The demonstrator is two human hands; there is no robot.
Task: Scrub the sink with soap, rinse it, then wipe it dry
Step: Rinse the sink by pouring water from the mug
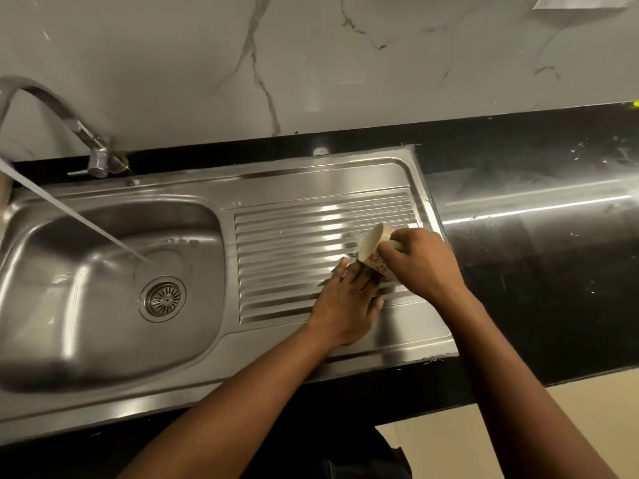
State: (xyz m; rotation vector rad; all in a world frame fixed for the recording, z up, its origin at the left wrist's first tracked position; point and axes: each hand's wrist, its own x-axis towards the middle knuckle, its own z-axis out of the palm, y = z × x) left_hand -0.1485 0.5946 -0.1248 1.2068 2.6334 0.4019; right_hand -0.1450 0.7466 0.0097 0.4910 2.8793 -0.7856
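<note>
Head view: looks like rinsing. Right hand grips tilted cup over drainboard; left hand flat on it. Next, probably: refill at tap.

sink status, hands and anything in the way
Left hand flat on the drainboard, fingers straight. Right hand grips a tilted cup above it. Tap runs into the basin; only the cup crowds the drainboard.

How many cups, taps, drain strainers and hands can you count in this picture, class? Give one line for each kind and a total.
cup: 1
tap: 1
drain strainer: 1
hands: 2 (left hand, right hand)
Total: 5
</note>
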